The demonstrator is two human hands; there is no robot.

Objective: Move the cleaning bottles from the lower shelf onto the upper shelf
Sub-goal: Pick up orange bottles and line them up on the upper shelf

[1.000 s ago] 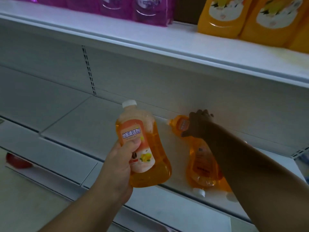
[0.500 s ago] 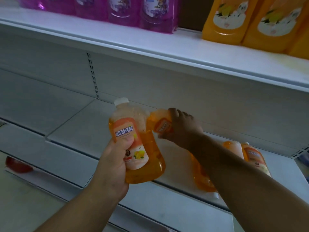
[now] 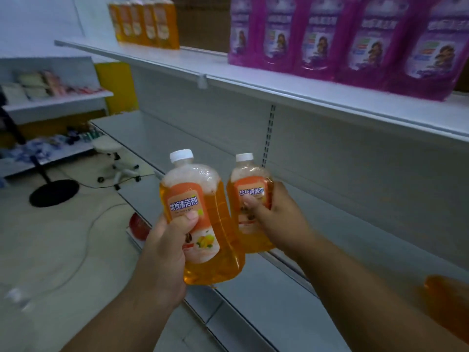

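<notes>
Head view: two orange floor-cleaner bottles held upright, side by side and just touching, in front of the shelving. Left hand wrapped around the nearer bottle, thumb pressed across its label; right hand wrapped around the farther bottle, thumb on the label, fingers curled behind. Probably gripped at mid-body so that each could be lifted with one hand and stood straight on its base. Both raised clear of the lower shelf and well below the upper shelf; neither yet set down.

Clear plastic bottles, flattened and broad at the base, narrowing to white screw caps. Amber liquid inside, with pale foam under the shoulders, likely from being tipped. Orange-and-white labels with Chinese lettering and a small yellow fruit picture.

Up on the upper shelf: a row of matching orange bottles at the far left, purple refill pouches to the right, bare board between. One more orange bottle, blurred, low at the right edge, apparently on the lower shelf.
</notes>
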